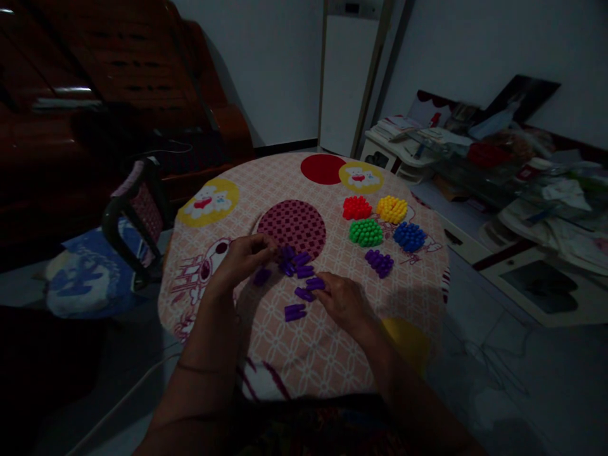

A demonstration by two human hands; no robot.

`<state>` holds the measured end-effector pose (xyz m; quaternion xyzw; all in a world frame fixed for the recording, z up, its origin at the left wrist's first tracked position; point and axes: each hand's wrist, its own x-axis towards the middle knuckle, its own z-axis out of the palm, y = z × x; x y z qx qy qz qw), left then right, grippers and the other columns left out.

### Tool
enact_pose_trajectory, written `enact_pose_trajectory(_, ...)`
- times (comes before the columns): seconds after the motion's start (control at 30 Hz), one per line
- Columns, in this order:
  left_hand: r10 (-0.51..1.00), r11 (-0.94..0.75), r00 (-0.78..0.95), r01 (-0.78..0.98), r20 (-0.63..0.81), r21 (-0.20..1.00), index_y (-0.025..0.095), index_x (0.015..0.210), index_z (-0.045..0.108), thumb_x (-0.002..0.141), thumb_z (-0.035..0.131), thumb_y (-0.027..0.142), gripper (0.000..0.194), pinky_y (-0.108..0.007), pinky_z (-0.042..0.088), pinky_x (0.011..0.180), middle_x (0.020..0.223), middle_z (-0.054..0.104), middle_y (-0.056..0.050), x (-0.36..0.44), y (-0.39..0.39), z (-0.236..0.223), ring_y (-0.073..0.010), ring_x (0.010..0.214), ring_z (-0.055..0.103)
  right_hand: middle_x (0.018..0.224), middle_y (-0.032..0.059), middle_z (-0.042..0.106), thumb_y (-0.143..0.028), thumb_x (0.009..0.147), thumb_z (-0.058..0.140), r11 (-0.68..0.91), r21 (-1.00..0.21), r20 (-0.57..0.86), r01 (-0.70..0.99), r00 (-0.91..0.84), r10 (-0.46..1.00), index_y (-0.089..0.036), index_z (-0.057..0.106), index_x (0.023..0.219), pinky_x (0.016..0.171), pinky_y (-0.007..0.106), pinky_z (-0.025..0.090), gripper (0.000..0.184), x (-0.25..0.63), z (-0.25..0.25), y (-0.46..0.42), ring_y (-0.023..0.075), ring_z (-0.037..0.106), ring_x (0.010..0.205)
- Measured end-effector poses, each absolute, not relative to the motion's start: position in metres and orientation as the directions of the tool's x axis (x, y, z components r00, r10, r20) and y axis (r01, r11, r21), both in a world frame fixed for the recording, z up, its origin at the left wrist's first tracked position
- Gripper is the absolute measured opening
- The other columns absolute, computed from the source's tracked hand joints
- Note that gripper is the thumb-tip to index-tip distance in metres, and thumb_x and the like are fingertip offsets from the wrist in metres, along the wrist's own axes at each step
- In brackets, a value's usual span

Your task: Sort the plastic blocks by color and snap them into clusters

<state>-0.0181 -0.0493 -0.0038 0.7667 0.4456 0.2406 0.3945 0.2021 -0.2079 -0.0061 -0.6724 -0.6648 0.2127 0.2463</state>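
Note:
My right hand (344,301) is closed, its thumb and fingertips gripping a small purple peg-shaped piece (315,284) just above the tablecloth. My left hand (249,254) has its fingertips pinched together at the edge of a loose pile of purple pieces (287,261); what lies between them is too dark to make out. Between the hands lie more purple pieces, among them a pair side by side (295,312) nearest to me. To the right stands a purple cluster (379,263) of pieces set together.
Beyond the purple cluster sit red (357,208), yellow (392,209), green (365,233) and blue (410,236) clusters on the patterned tablecloth (327,361). A chair (140,218) stands at the table's left. A cluttered glass-topped cabinet (513,247) is at the right.

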Motion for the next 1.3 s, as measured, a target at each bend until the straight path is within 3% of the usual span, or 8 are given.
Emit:
enact_pose_trajectory(0.1, 0.896, -0.34, 0.444, 0.722, -0.027, 0.602, 0.017, 0.083, 0.069, 0.078, 0.057, 0.047, 0.033, -0.028, 0.046, 0.065, 0.074, 0.07, -0.006, -0.036, -0.041, -0.011, -0.0196, 0.069, 0.063, 0.098, 0.0043, 0.079, -0.023, 0.092, 0.062, 0.011, -0.581, 0.032, 0.814, 0.01, 0.999, -0.024, 0.071, 0.113, 0.078, 0.028, 0.048, 0.022, 0.205, -0.01, -0.207, 0.0203, 0.071, 0.09)
enact_pose_trajectory(0.17, 0.884, -0.343, 0.458, 0.77, -0.092, 0.537, 0.018, 0.087, 0.072, 0.079, 0.057, 0.049, 0.035, -0.029, 0.046, 0.066, 0.079, 0.073, -0.006, -0.042, -0.039, -0.014, -0.0214, 0.073, 0.066, 0.101, 0.0052, 0.079, -0.024, 0.094, 0.061, 0.014, -0.551, 0.031, 0.834, 0.003, 1.0, -0.024, 0.07, 0.115, 0.079, 0.028, 0.048, 0.023, 0.205, -0.011, -0.204, 0.021, 0.072, 0.092)
enact_pose_trajectory(0.33, 0.747, -0.378, 0.625, 0.679, -0.225, 0.63, 0.02, 0.097, 0.07, 0.078, 0.061, 0.061, 0.046, -0.027, 0.048, 0.067, 0.085, 0.075, -0.004, -0.033, -0.049, -0.012, -0.0211, 0.078, 0.068, 0.106, 0.0098, 0.077, -0.038, 0.103, 0.05, -0.012, -0.413, 0.023, 0.911, 0.024, 0.999, -0.021, 0.066, 0.12, 0.08, 0.032, 0.047, 0.029, 0.197, -0.006, -0.191, 0.0237, 0.072, 0.095)
enact_pose_trajectory(0.53, 0.675, -0.442, 0.703, 0.629, -0.225, 0.64, 0.02, 0.088, 0.066, 0.07, 0.072, 0.051, 0.037, -0.026, 0.045, 0.064, 0.077, 0.071, -0.002, -0.011, -0.057, -0.008, -0.0189, 0.07, 0.063, 0.101, 0.0111, 0.077, -0.045, 0.101, 0.052, -0.013, -0.358, -0.016, 0.934, 0.008, 1.0, -0.023, 0.063, 0.125, 0.075, 0.032, 0.046, 0.034, 0.189, -0.013, -0.173, 0.0255, 0.073, 0.09)
enact_pose_trajectory(0.8, 0.696, -0.395, 0.704, 0.542, -0.143, 0.742, 0.018, 0.086, 0.067, 0.076, 0.067, 0.057, 0.04, -0.025, 0.044, 0.061, 0.075, 0.069, -0.002, 0.002, -0.056, -0.018, -0.016, 0.067, 0.06, 0.086, 0.0, 0.076, -0.04, 0.092, 0.064, -0.122, -0.64, 0.099, 0.759, 0.239, 0.966, -0.026, 0.065, 0.096, 0.07, 0.026, 0.045, 0.014, 0.204, -0.022, -0.177, 0.0184, 0.07, 0.081)
enact_pose_trajectory(1.0, 0.702, -0.339, 0.693, 0.525, -0.161, 0.78, 0.018, 0.086, 0.069, 0.077, 0.067, 0.061, 0.045, -0.025, 0.044, 0.06, 0.075, 0.068, -0.003, 0.001, -0.055, -0.022, -0.0165, 0.067, 0.06, 0.083, 0.0035, 0.074, -0.032, 0.088, 0.059, -0.011, -0.769, 0.244, 0.639, 0.309, 0.919, -0.021, 0.068, 0.093, 0.071, 0.028, 0.049, 0.015, 0.241, -0.015, -0.191, 0.0181, 0.068, 0.074)
enact_pose_trajectory(1.17, 0.701, -0.345, 0.698, 0.511, -0.147, 0.788, 0.018, 0.087, 0.07, 0.077, 0.067, 0.062, 0.045, -0.025, 0.044, 0.06, 0.076, 0.069, -0.003, -0.001, -0.054, -0.023, -0.0159, 0.067, 0.06, 0.08, 0.0061, 0.073, -0.034, 0.084, 0.059, -0.036, -0.713, 0.317, 0.7, 0.368, 0.874, -0.019, 0.069, 0.095, 0.07, 0.03, 0.051, 0.021, 0.282, -0.008, -0.2, 0.0204, 0.068, 0.071)
enact_pose_trajectory(1.3, 0.703, -0.339, 0.697, 0.503, -0.141, 0.795, 0.018, 0.088, 0.071, 0.077, 0.068, 0.062, 0.046, -0.025, 0.044, 0.059, 0.076, 0.069, -0.003, -0.001, -0.053, -0.026, -0.0164, 0.068, 0.061, 0.071, 0.0051, 0.07, -0.033, 0.082, 0.055, -0.122, -0.529, 0.347, 0.84, 0.346, 0.872, -0.02, 0.069, 0.086, 0.066, 0.029, 0.045, 0.019, 0.3, 0.001, -0.202, 0.0194, 0.063, 0.064)
